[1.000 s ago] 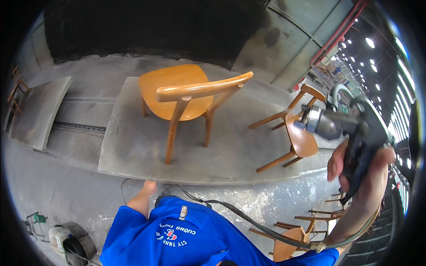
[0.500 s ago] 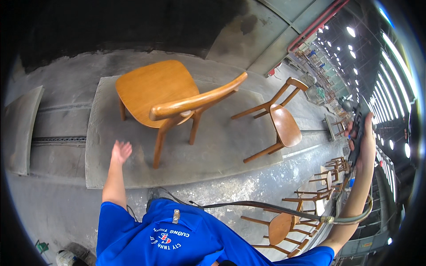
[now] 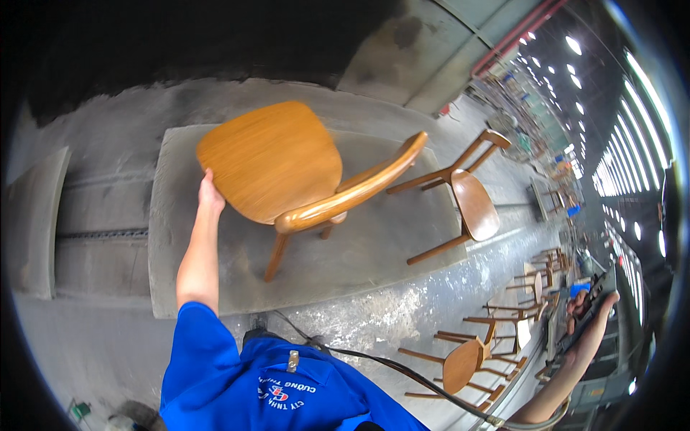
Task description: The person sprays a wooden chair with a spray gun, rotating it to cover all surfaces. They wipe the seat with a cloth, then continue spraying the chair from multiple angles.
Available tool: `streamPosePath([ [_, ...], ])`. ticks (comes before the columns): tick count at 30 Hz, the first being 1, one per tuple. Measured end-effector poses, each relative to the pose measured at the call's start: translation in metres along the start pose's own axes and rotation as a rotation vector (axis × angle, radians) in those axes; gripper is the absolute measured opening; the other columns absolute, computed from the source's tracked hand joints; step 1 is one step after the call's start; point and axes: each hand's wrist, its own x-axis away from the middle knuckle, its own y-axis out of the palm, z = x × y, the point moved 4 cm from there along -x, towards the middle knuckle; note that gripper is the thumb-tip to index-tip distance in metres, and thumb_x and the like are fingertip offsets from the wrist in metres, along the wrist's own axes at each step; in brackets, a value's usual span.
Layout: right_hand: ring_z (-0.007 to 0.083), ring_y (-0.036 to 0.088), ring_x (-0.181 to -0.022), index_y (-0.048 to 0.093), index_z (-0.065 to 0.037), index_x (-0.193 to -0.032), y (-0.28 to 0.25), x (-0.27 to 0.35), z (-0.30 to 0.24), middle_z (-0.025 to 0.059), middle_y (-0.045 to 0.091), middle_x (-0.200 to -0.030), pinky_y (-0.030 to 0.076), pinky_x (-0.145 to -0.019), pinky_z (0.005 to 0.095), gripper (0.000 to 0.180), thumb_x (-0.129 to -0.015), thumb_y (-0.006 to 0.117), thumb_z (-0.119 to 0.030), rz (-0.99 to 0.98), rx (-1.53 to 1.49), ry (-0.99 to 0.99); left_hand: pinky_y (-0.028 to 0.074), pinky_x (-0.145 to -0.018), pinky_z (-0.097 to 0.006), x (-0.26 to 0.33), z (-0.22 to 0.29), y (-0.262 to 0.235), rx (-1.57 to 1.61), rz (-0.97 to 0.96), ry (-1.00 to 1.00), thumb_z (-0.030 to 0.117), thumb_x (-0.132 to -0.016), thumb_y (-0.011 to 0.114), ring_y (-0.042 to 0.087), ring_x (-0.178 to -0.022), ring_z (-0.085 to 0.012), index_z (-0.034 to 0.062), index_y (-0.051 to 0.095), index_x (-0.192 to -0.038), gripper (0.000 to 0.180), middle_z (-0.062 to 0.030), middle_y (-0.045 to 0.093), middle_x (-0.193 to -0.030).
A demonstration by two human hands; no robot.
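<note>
A glossy orange-brown wooden chair (image 3: 269,161) stands in front of me on a large grey board, its curved backrest toward the right. With my left hand (image 3: 210,194) I grip the left edge of its seat; the fingers under the seat are hidden. Out at the right, my right hand (image 3: 595,313) is closed around a dark spray gun (image 3: 589,305), held away from the chair. A dark hose (image 3: 402,370) runs past my front to my right forearm. The gun's nozzle cannot be made out clearly.
The grey board (image 3: 180,287) lies on the concrete floor. Another brown chair (image 3: 474,205) stands at its right end. Several wooden chairs (image 3: 461,363) line the lower right. A blackened wall (image 3: 201,43) rises at the back, and a second flat board (image 3: 36,223) lies at far left.
My left hand has reached forward and taken hold of the chair's seat, which now sits tilted and slightly turned. My right hand has come down with the spray gun.
</note>
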Motion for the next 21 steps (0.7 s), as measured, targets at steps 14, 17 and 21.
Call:
streamPosePath([
  [14,0.0150,0.063,-0.071,0.057,-0.002,-0.089,0.020,-0.039,0.033,0.0065,0.060,-0.078,0.035,-0.040,0.0192,0.071,-0.096,0.040,-0.071,-0.132,-0.139,-0.044,0.028,-0.120,-0.053,0.201,0.045,-0.160,0.042,0.472,0.265,0.045,-0.105,0.046,0.035,-0.144,-0.0347,0.0029,0.034,-0.152,0.065,-0.0163,0.034,-0.159],
  [17,0.0149,0.064,-0.071,0.058,-0.001,-0.094,0.008,-0.048,0.046,0.0077,0.062,-0.081,0.036,-0.042,0.0194,0.071,-0.097,0.039,-0.070,-0.191,-0.173,-0.060,0.035,-0.117,-0.053,0.266,0.060,-0.151,0.055,0.626,0.378,0.049,-0.104,0.037,0.040,-0.142,-0.0356,0.0010,0.036,-0.151,0.067,-0.0175,0.038,-0.156],
  [21,0.0146,0.064,-0.069,0.060,-0.002,-0.100,-0.012,-0.055,0.057,0.0072,0.063,-0.082,0.036,-0.041,0.0201,0.069,-0.097,0.042,-0.068,-0.114,-0.193,-0.013,0.038,-0.115,-0.051,0.311,0.037,-0.104,0.101,0.598,0.576,0.057,-0.102,0.029,0.044,-0.139,-0.0358,-0.0011,0.039,-0.149,0.075,-0.0172,0.043,-0.153],
])
